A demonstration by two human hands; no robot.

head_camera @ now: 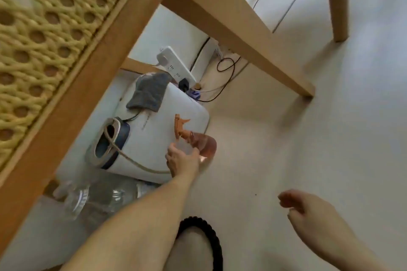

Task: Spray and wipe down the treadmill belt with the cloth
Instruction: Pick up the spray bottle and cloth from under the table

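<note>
Grip: left hand (181, 158) at the bottle (206, 145), thumb and fingers spread either side of it; can't tell if they've clamped.
Blur: bottle smeared, lower body hard to make out.
Left arm: stretched out low, under the table (220, 17).
Right hand (308, 207): hangs free, fingers loosely curled, holding nothing, blurred.
Bottle: just beside the white unit (154, 136).
Cloth (149, 92): grey, lying on the unit, apart from both hands.

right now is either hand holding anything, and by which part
The left hand grips the spray bottle round its body below the trigger; the right hand holds nothing.
</note>
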